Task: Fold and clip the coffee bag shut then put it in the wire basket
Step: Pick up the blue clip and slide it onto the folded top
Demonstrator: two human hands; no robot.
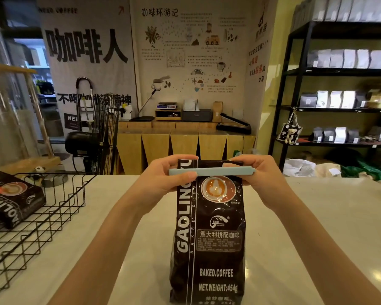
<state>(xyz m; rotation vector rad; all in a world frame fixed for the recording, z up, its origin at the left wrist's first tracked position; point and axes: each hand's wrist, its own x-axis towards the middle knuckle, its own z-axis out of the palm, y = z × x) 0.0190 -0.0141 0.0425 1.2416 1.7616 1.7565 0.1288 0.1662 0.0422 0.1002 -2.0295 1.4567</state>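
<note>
The 2 hands, left hand [163,181] and right hand [264,179], are gripping the clip [211,172] across the folded coffee bag [209,238]; pressing evenly along its length should close it squarely.

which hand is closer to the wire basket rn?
Left. The left hand grips the clip end on the side facing the wire basket; the right hand holds the far end.

coffee bag [209,238]: bottom cut off by the frame edge; folded top hidden behind the clip [211,171]
wire basket [37,216], left of the bag: left side runs out of frame
second bag [11,197] in that basket: partly cropped
</note>
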